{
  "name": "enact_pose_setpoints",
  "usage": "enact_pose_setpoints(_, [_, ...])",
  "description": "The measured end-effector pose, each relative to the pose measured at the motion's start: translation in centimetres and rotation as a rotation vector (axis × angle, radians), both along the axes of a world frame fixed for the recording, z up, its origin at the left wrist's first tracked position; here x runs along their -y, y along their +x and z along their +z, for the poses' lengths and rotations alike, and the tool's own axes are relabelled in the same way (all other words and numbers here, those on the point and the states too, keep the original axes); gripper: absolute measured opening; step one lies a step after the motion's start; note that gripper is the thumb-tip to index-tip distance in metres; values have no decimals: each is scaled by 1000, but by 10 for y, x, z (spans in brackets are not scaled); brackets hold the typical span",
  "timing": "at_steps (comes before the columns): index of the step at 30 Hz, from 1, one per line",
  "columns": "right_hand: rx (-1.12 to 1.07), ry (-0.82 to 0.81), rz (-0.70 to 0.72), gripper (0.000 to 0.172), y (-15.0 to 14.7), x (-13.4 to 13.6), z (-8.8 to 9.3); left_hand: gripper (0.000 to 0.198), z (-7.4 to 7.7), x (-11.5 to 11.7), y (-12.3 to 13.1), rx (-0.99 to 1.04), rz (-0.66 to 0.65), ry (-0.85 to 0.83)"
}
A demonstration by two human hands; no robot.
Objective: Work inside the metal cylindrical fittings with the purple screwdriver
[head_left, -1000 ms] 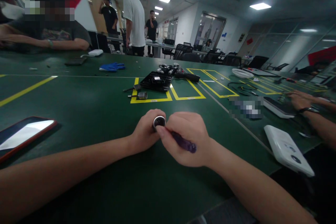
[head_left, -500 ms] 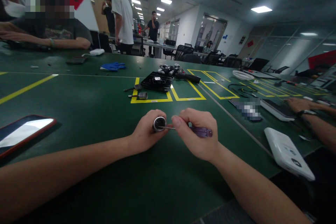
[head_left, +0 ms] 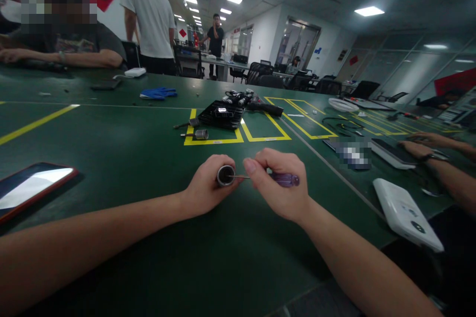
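My left hand (head_left: 208, 185) is closed around a short metal cylinder (head_left: 225, 176), whose round open end faces me. In my right hand (head_left: 280, 181) is a screwdriver (head_left: 285, 179) with a see-through purple handle. Its thin shaft points left and its tip reaches the mouth of the cylinder; exactly where the tip touches inside is too dark to tell. Beyond my hands, a similar metal connector (head_left: 201, 134) with a thin pin lies on the green table beside a black plastic bag (head_left: 223, 114). My fingers hide most of the cylinder's body.
A phone (head_left: 35, 185) lies at the left and a white device (head_left: 407, 214) at the right edge. A blue glove (head_left: 158, 93) is farther back. Yellow tape (head_left: 267, 138) marks boxes on the table (head_left: 148, 143). A co-worker's hands (head_left: 418, 148) rest at the right; another person sits far left.
The screwdriver's handle and my right hand have shifted slightly up and left. My left hand keeps its hold on the cylinder. In the background, the person in white has moved left.
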State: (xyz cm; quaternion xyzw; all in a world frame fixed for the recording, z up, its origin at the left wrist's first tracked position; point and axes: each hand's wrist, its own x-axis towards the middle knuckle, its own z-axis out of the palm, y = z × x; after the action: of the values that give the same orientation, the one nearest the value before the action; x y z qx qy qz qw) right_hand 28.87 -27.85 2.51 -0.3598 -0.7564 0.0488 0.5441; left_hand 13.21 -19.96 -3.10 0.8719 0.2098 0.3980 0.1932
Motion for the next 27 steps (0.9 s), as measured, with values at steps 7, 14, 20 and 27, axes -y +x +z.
enact_pose_setpoints(7, [7,37,-82,30,3,2,3,20,4,3,2,-29,60,19])
enact_pose_setpoints(14, [25,15,-50,30,1,-1,-1,17,6,5,0,-45,77,47])
enact_pose_setpoints(20, [-37,-61,-77,31,-2,-3,-4,18,4,4,1,-51,89,61])
enact_pose_setpoints(27, [-383,-360,-36,34,-3,-13,-15,18,3,4,2,-18,158,16])
